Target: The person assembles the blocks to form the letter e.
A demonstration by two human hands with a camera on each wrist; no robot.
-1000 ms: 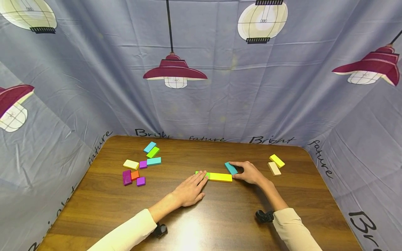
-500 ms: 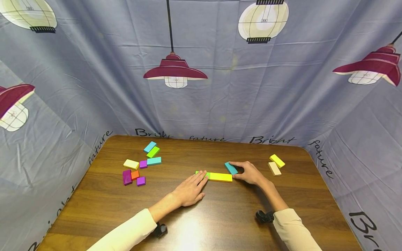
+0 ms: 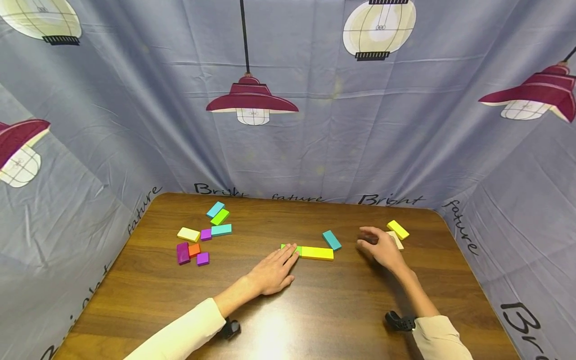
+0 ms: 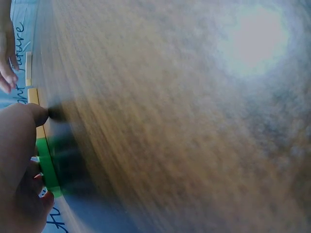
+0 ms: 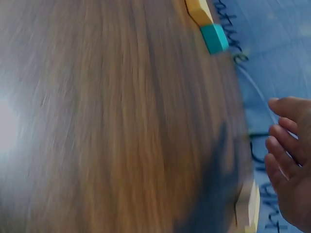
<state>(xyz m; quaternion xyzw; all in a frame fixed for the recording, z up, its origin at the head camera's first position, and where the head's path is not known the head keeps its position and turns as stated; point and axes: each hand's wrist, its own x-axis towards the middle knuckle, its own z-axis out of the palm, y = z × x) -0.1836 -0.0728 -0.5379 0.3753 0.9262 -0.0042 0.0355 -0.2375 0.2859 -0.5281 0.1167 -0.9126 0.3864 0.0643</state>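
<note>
My left hand (image 3: 270, 272) lies with extended fingers over a green block (image 4: 49, 167), covering much of it in the head view. A yellow block (image 3: 317, 254) continues in line from the green one's right end. At that yellow block's far right corner, a teal block (image 3: 332, 240) lies at a slant. Nothing is in my right hand (image 3: 382, 250), whose fingers are loosely bent and spread to the right of the teal block. It partly covers a cream block (image 3: 398, 241), which has a second yellow block (image 3: 398, 229) just behind it.
On the table's left lie several blocks: blue (image 3: 215, 209), lime green (image 3: 220, 217), turquoise (image 3: 221, 230), pale yellow (image 3: 188, 234), orange (image 3: 194, 250), magenta (image 3: 183, 253) and two purple ones, the nearer purple block (image 3: 203, 259) apart. A grey-blue curtain (image 3: 288, 150) surrounds the table (image 3: 315, 320).
My right hand has let go of the teal block and moved right, toward the cream block. The teal block stays where it was, and my left hand has not moved.
</note>
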